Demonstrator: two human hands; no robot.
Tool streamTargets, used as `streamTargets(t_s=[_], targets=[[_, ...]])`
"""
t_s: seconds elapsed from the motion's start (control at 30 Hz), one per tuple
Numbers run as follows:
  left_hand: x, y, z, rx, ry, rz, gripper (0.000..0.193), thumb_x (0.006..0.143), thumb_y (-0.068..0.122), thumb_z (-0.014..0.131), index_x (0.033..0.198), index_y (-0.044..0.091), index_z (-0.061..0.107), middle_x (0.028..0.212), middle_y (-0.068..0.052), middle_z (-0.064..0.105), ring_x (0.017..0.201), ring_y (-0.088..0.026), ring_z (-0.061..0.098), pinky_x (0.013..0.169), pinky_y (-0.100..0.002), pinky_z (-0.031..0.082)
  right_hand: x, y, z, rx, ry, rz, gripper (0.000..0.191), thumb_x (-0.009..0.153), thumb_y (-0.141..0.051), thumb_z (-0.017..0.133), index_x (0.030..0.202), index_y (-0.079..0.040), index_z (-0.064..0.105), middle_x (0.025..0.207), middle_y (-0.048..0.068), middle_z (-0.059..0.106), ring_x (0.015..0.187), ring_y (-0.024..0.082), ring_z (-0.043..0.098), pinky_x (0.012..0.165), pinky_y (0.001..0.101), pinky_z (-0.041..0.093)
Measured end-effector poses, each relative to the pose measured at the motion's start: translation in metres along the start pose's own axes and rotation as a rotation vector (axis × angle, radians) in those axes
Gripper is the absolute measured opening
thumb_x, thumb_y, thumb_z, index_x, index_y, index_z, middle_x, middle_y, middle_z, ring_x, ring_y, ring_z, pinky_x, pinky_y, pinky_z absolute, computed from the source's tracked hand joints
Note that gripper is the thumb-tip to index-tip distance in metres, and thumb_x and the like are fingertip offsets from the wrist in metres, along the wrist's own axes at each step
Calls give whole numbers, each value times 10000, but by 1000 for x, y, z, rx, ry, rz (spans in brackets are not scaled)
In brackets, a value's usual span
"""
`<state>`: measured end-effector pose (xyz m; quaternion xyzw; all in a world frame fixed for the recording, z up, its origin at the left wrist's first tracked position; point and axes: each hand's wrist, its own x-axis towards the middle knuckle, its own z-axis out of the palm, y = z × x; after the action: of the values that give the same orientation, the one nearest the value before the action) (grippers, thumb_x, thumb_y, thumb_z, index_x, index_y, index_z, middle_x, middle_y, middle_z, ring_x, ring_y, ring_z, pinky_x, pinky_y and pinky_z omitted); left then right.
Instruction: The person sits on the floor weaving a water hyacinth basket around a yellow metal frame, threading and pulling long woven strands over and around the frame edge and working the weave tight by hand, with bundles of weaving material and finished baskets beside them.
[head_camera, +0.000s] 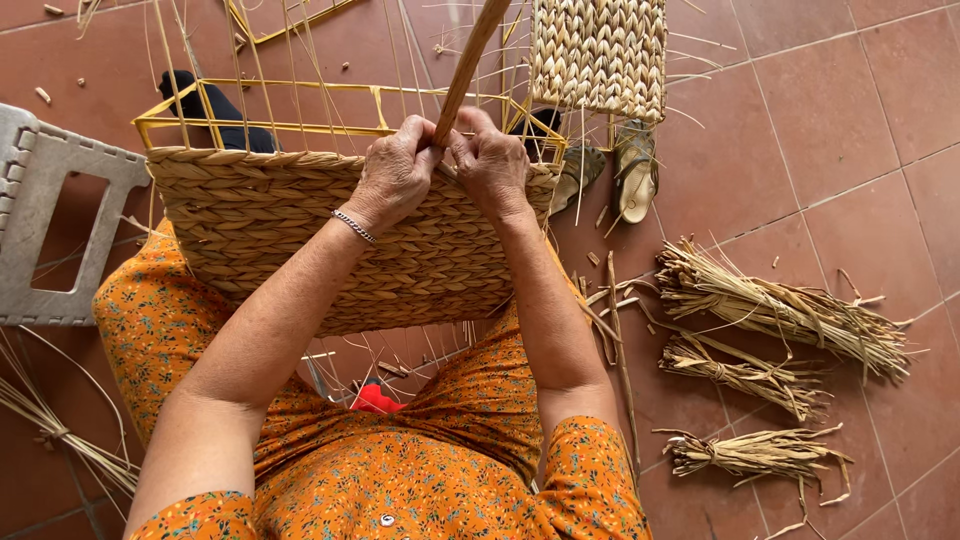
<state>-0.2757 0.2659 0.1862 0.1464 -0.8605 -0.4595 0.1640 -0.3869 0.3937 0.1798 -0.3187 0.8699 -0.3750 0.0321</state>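
Woven straw basket (330, 250) rests on the lap. The left hand (395, 175) and right hand (490, 165) are both clenched around one strand (465, 65) at its rim. Straw bundles (770, 315) lie on the floor.

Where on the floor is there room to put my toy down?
Bare tiles lie at the upper right, past the sandals and above the straw bundles. Those bundles crowd the right side. The grey stool and loose straw fill the left. Both hands grip the basket in the middle.
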Motion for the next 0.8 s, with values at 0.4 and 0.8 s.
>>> streamTargets(t_s=[0.4,0.8], targets=[[5,-3,15,79,36,99,83,964,130,718,1024,81,690,893,-102,755,847,-252,750,771,-401,594,-58,16,0,479,159,-210,125,952,-29,761,1067,-73,742,988,32,758,866,102,735,764,241,626],[-1,0,23,261,33,364,109,934,69,722,975,45,624,969,-121,606,884,-275,659,766,-401,570,-36,7,-49,-279,232,-508,169,978,-280,748,1036,-122,744,1049,28,707,1029,239,644,973,427,407]])
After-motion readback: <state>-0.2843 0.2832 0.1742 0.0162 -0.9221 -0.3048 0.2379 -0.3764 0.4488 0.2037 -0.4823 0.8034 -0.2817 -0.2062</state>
